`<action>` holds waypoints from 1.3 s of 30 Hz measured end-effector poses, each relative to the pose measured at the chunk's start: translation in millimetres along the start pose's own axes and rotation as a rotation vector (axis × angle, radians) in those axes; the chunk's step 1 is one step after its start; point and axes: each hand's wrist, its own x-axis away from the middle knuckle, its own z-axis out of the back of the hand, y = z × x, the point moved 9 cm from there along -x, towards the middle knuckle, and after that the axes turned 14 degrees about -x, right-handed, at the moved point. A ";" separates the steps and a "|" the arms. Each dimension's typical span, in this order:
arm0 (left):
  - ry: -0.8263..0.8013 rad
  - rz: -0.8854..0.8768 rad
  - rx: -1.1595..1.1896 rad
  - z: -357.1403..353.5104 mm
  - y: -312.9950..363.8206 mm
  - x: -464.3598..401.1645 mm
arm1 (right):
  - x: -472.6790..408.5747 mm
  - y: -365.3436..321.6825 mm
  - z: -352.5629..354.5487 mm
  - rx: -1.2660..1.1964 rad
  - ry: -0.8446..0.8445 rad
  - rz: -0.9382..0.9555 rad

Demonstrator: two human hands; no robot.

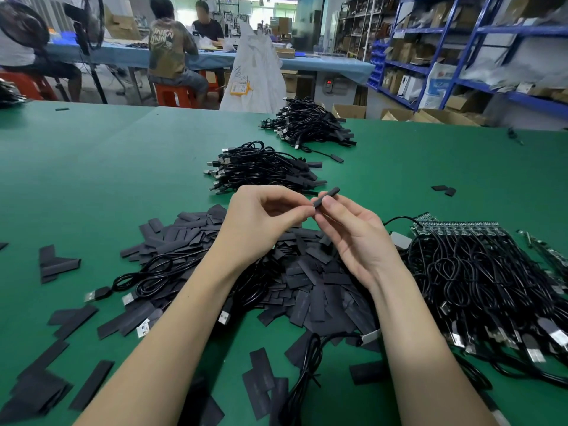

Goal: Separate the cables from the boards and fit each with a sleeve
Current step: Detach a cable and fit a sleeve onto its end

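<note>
The main risk, in my judgement, is that the sleeve (326, 197) slips from the fingertips. It is small and smooth-looking, and both hands hold it only at its lower end, so a little twist could drop it into the heap of loose sleeves (307, 281) just below, where it is hard to find again. A second risk is that the sleeve stays flat and its mouth does not open, so the cable end catches on the edge. I cannot tell if a cable end is already inside the sleeve; the fingers hide that part.

The left hand (261, 222) pinches the lower end of the sleeve between thumb and forefinger, with the other fingers curled. The right hand (353, 232) also pinches it from the other side with its fingertips, and its palm is turned upward. The sleeve stands out above the fingertips, tilted up to the right, over the green surface (92, 167).

The cables still on their boards (479, 265) lie just to the right of the right hand. A few separated cables (144, 275) rest under the left forearm. Two piles of finished cables (264, 169) lie farther away, behind the hands.
</note>
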 end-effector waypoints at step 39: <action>0.044 0.281 0.139 -3.0 -28.2 4.2 | -0.3 -8.1 -5.5 0.324 0.007 0.173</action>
